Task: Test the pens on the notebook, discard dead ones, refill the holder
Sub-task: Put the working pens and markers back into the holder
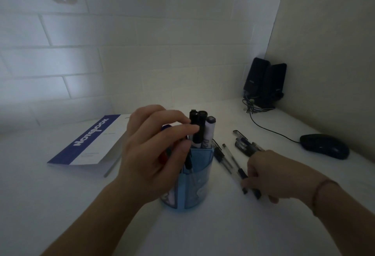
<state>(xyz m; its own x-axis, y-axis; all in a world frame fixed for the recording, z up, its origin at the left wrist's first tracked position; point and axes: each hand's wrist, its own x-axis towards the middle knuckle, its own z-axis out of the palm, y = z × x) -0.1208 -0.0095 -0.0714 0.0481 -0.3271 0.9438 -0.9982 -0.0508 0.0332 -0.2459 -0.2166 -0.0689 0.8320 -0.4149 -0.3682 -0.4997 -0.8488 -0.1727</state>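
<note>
A translucent blue pen holder [199,176] stands in the middle of the white desk, with black and white markers [199,128] sticking out of it. My left hand [154,152] is over the holder, fingers curled round a bundle of pens inside it. To the right, my right hand [269,176] lies on the desk with its fingers curled round the near ends of loose pens [227,159]. More pens [244,144] lie in a pile behind it. The closed blue and white notebook [89,144] lies to the left, a pencil-like stick beside it.
A black mouse [324,146] sits at the right with its cable running back to two black speakers [263,81] in the corner. A tiled wall stands behind the desk and a plain wall on the right.
</note>
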